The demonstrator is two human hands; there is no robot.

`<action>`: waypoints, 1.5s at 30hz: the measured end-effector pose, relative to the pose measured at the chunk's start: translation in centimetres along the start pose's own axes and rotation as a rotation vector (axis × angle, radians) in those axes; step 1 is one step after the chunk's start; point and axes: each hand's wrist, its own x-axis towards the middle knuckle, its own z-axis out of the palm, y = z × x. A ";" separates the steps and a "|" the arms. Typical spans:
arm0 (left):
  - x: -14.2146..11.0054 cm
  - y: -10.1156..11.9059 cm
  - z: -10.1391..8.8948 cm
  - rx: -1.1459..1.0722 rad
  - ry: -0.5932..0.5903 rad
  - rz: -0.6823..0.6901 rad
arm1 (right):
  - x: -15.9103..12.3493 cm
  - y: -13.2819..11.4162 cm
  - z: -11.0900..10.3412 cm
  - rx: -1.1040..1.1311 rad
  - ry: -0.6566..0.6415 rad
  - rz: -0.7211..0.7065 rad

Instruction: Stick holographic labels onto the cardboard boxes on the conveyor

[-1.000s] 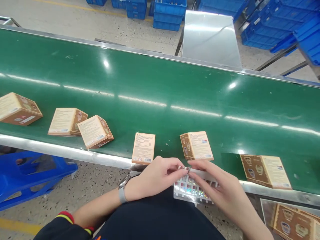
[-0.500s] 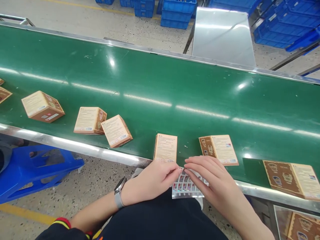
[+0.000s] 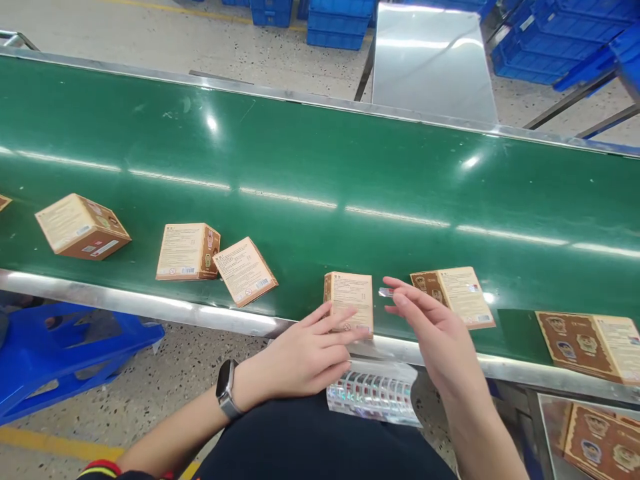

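Note:
My left hand [image 3: 317, 350] reaches over the lower part of a small brown-and-cream box [image 3: 350, 293] on the belt's near edge, its fingers spread across the printed face. Between thumb and fingers of my right hand [image 3: 430, 317] is a small shiny sticker [image 3: 386, 292], held just right of that box. Below my left hand, against my dark clothing, lies a clear sheet of stickers [image 3: 375, 393] with rows of small shiny labels. Another box [image 3: 463, 297], behind my right fingers, has a small shiny label on its cream face.
Along the green conveyor belt [image 3: 280, 147] more boxes lie to the left, such as a tilted box [image 3: 183, 250] and a box [image 3: 245, 270] touching it. A flat box [image 3: 580, 343] lies at right. Blue stool [image 3: 90, 360], metal table [image 3: 427, 60] and blue crates [image 3: 335, 23] stand around.
My hands have moved apart from the sticker sheet. The right hand has lifted up with a sticker; the left has opened onto the box. The sheet now lies lower, uncovered.

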 end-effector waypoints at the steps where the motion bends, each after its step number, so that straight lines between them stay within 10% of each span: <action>1: -0.2 -0.2 0.3 0.026 -0.042 0.031 | 0.2 0.4 0.5 0.026 -0.006 0.043; 18: 2.1 0.1 2.9 0.090 -0.149 0.139 | -0.7 2.2 0.7 -0.078 0.193 0.059; 32: 3.3 0.0 3.8 -0.197 -0.110 0.083 | -0.4 2.0 -0.8 -0.417 0.499 -0.312; 39: 3.1 1.6 -0.5 -0.663 -0.025 -0.540 | -3.3 -2.1 -2.8 -0.554 -0.297 -0.575; 45: 2.6 2.0 -0.7 -0.766 -0.037 -0.667 | -2.0 -2.5 -1.4 -0.501 -0.387 -0.637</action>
